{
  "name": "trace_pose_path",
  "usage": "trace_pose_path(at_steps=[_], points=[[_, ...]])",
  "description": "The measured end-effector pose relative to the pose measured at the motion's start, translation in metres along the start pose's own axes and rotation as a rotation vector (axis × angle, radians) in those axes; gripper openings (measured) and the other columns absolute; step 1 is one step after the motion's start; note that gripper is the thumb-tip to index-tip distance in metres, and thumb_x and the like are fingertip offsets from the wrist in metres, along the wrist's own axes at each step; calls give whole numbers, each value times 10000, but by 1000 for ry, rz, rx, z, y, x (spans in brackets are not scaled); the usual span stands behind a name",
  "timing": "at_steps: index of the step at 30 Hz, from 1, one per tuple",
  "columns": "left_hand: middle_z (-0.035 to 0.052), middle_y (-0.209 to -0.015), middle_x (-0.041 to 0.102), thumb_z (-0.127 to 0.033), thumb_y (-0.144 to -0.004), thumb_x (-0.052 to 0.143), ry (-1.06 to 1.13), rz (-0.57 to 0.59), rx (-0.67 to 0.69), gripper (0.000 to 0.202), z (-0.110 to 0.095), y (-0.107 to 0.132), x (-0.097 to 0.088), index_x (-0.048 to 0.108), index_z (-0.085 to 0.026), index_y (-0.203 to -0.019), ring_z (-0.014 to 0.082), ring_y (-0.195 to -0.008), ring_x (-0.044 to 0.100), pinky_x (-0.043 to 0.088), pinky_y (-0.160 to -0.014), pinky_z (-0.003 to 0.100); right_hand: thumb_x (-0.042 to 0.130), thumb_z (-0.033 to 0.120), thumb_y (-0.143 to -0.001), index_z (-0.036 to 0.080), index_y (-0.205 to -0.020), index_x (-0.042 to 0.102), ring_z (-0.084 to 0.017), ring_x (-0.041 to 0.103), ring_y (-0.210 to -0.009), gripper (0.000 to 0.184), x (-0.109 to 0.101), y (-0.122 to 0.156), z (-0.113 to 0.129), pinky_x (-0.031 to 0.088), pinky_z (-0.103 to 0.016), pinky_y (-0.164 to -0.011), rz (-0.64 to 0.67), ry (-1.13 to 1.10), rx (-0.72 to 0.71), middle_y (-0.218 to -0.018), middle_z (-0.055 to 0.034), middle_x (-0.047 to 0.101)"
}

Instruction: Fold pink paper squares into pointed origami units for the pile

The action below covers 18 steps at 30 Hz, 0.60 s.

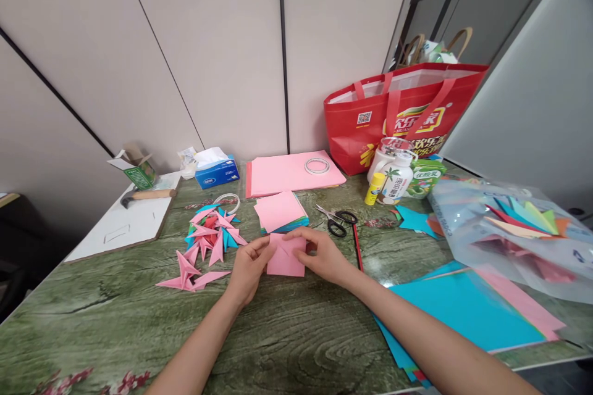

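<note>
A small pink paper square point(285, 257) lies on the green wood-grain table point(139, 315) in front of me, partly folded. My left hand point(249, 268) pinches its left edge with curled fingers. My right hand point(319, 253) presses on its top and right edge, fingers bent over a fold. Just behind it sits a stack of coloured paper squares point(280, 212) with pink on top. To the left lies a heap of folded pink, blue and red paper shapes point(208, 237).
Black scissors point(337, 220) and a red pencil point(357, 247) lie right of my hands. Blue and pink sheets point(463, 308) and a clear plastic bag point(519, 228) fill the right. Behind are large pink sheets point(287, 174) with a tape ring point(317, 165), a red bag point(398, 114), bottles, a tissue box point(217, 174).
</note>
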<state>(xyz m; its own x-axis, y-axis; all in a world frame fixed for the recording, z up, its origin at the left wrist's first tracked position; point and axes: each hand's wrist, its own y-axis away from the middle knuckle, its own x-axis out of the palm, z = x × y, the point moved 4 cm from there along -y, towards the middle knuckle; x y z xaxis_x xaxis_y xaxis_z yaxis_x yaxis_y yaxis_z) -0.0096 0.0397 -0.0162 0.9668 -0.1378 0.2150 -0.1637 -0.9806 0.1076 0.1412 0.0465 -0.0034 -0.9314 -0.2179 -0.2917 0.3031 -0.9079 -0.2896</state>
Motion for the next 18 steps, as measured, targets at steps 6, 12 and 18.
trace_pose_path(at_steps=[6, 12, 18], points=[[-7, -658, 611, -294, -666, 647, 2, 43, -16, 386, -2, 1, 2, 541, -166, -1014, 100, -553, 555, 458, -527, 215, 419, -39, -599, 201, -938, 580, -162, 515, -902, 445, -1, 2, 10, 422, -258, -682, 53, 76, -151, -958, -45, 551], [-25, -633, 586, -236, -666, 656, 53, 137, -75, 209, 1, 3, 4, 536, -174, -825, 95, -584, 567, 471, -584, 225, 464, 2, -688, 196, -944, 524, -175, 480, -947, 327, -4, 3, 11, 440, -306, -737, -86, 180, -285, -1008, -78, 477], [19, -810, 650, -190, -678, 648, 174, 170, -69, 561, -4, 6, 12, 453, -254, -1200, 121, -690, 587, 494, -667, 260, 538, 130, -755, 211, -817, 580, -220, 406, -1031, 111, -4, 8, 18, 382, -402, -846, -228, 475, -451, -1090, -74, 471]])
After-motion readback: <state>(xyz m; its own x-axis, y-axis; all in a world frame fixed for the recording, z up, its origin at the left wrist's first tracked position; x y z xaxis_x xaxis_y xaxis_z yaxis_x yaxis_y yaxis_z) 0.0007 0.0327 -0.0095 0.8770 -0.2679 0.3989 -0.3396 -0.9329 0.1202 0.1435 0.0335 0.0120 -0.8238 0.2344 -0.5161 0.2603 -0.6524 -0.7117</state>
